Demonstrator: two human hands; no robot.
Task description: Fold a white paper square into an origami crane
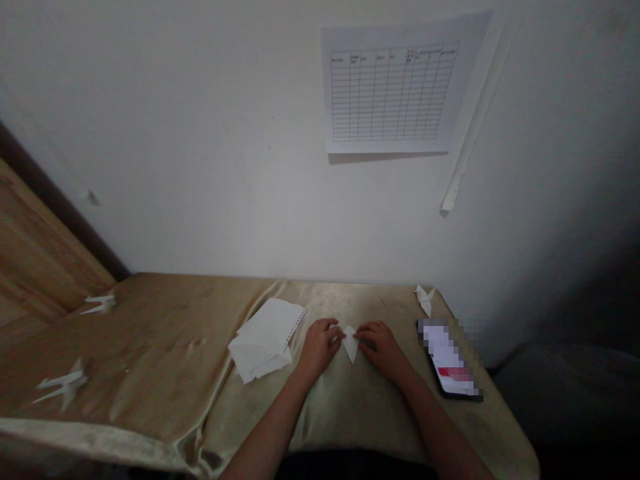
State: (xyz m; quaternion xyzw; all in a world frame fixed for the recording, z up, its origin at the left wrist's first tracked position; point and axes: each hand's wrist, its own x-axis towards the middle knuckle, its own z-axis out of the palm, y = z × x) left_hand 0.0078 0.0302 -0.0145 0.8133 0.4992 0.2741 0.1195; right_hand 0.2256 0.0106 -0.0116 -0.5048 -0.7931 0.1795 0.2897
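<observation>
A small white folded paper (351, 347), kite-shaped with its point toward me, lies between my hands on the cloth-covered table. My left hand (323, 341) pinches its left edge with thumb and forefinger. On the opposite edge, the fingers of my right hand (379, 343) are closed the same way. Left of my left hand rests a loose pile of white paper sheets (267, 333), one with a row of punched holes along its side.
A phone (450, 360) with a lit, blurred screen lies at the right. Behind it sits a folded paper crane (425, 300). Two more paper cranes, a far one (100, 303) and a nearer one (63, 383), stand at the left. A printed table sheet (393, 93) hangs on the wall.
</observation>
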